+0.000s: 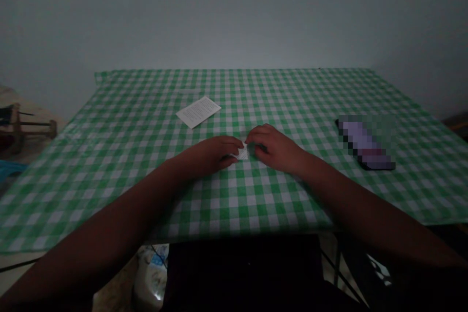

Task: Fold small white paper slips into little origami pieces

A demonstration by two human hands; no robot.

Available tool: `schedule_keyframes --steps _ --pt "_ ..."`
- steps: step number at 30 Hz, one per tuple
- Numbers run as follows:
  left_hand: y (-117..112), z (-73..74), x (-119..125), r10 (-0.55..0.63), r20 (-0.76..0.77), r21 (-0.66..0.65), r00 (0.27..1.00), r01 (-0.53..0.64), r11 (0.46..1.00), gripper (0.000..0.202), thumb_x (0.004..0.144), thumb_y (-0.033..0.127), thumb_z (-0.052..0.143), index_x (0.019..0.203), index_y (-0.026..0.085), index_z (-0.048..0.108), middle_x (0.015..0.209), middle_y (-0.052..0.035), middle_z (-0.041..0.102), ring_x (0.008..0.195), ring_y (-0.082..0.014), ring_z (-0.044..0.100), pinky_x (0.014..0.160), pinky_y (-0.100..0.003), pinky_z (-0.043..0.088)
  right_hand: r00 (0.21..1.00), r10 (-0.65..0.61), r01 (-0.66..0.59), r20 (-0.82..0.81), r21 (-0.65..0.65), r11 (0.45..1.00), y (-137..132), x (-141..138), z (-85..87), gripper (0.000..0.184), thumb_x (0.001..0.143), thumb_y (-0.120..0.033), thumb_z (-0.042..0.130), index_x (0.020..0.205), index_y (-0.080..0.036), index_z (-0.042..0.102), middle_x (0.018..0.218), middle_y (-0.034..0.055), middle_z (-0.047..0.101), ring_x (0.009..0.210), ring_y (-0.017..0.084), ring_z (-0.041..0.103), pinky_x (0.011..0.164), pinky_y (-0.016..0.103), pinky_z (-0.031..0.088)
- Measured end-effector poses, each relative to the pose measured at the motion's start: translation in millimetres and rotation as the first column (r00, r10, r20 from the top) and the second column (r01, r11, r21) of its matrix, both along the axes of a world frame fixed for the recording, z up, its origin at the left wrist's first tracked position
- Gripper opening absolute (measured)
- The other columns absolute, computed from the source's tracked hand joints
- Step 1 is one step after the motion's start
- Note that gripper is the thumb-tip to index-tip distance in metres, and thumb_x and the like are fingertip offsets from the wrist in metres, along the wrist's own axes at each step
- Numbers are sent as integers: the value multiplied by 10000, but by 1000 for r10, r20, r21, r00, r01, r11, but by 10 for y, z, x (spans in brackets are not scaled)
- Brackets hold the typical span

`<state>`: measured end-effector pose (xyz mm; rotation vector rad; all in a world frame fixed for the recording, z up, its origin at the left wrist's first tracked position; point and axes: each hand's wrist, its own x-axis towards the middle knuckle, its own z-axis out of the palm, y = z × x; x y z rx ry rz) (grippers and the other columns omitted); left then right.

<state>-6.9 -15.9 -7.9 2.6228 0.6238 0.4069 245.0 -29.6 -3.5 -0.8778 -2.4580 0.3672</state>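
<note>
A small piece of printed paper (243, 154) lies near the middle of the checked tablecloth, partly covered by fingers. My left hand (216, 154) is closed on its left side, with fingertips over the top and the thumb near the lower edge. From the other side, my right hand (272, 147) has its fingers curled, their tips at the paper's upper right corner. Part of the grip is hidden under the fingers. Farther back and to the left, a larger sheet of printed paper (198, 112) lies flat, apart from both hands.
The table (292, 92) wears a green and white checked cloth and stands against a pale wall (234, 19). A phone (367, 145), blurred by pixelation, lies on the right. Wooden furniture (34, 126) stands beyond the left edge.
</note>
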Motion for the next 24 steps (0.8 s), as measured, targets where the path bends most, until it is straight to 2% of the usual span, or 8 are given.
schedule_keyframes --steps 2,4,9,14,18,21,24 --pt "-3 11 -32 -20 -3 -4 1000 20 1000 157 973 189 555 1055 182 689 1301 -99 639 1234 -209 582 1076 -373 446 1000 -21 21 17 -7 1000 11 10 -28 301 876 -99 507 1115 -167 677 1087 116 668 1079 258 594 996 454 454" --pt "-26 40 -44 12 -4 11 1000 -12 1000 174 964 189 563 1046 188 716 1259 -102 632 1190 -213 586 1049 -381 463 997 -57 58 47 -17 998 7 8 -44 264 899 -146 536 1116 -171 684 1098 121 660 1090 270 587 993 461 456" --pt "-99 102 14 128 -21 -9 992 -128 992 160 907 184 643 1032 202 741 1080 -78 628 1056 -205 593 980 -373 484 988 -99 104 122 -39 994 -34 -27 -31 190 898 -285 651 1035 -167 708 1061 127 644 1038 285 568 961 461 450" --pt "-110 74 77 156 -11 -82 988 -157 984 105 911 199 649 989 180 717 1025 -65 621 982 -193 600 911 -352 496 982 -139 155 131 -120 981 -53 -64 -26 175 835 -306 734 929 -177 662 992 97 634 996 274 554 895 419 448" --pt "-78 32 56 150 66 -95 986 -144 985 130 893 209 678 1018 184 695 1040 -55 620 1007 -185 598 936 -346 483 986 -156 165 56 -237 957 -51 -71 -7 121 827 -249 716 859 -203 609 875 36 637 870 216 580 801 358 443" --pt "-58 37 48 152 101 -105 983 -141 984 113 922 246 643 1012 199 693 1033 -48 639 1027 -187 596 963 -358 467 983 -170 128 -70 -401 907 -48 -66 25 84 851 -226 668 820 -207 593 805 0 631 746 165 585 701 312 438" --pt "-56 82 66 193 110 -202 975 -168 965 138 955 254 569 987 203 694 966 -30 677 946 -170 625 899 -338 486 953 -229 100 -198 -511 854 -33 -53 48 83 834 -235 677 806 -205 605 796 -5 633 739 157 588 679 305 442"
